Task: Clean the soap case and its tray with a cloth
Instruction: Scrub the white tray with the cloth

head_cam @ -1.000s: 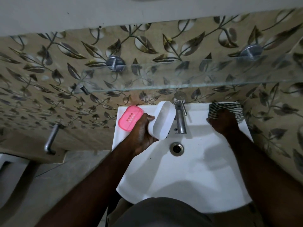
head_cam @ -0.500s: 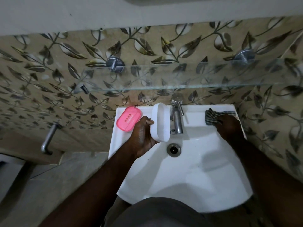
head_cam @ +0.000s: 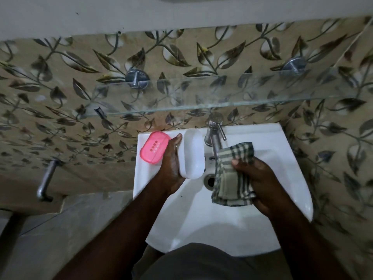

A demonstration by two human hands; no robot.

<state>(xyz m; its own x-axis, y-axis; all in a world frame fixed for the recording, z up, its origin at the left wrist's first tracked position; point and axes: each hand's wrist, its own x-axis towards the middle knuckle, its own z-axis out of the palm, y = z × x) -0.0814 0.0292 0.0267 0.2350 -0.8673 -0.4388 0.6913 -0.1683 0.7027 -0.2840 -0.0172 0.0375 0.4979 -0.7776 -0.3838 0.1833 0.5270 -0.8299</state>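
One soap case [head_cam: 191, 156] gripped by left hand [head_cam: 171, 166], cloth [head_cam: 230, 178] clutched in right hand [head_cam: 262, 182]

The wall [head_cam: 60, 102] is faced with beige tiles bearing a dark leaf pattern, under a grey band [head_cam: 161, 15]. A glass shelf [head_cam: 232, 91] is carried on two metal brackets [head_cam: 137, 78]. A white basin [head_cam: 272, 150] with a chrome tap [head_cam: 214, 138] is mounted below. Grey floor [head_cam: 50, 239] is seen at left. Lighting is dim.

View: one head-worn wide-angle camera.
Facing: forward and steeply down, over the white sink [head_cam: 201, 219] toward the leaf-patterned wall [head_cam: 60, 98].
Nearness: close; left hand [head_cam: 171, 168] and right hand [head_cam: 260, 178] sit mid-frame.
Edges: dim and seemingly bent by the lens.
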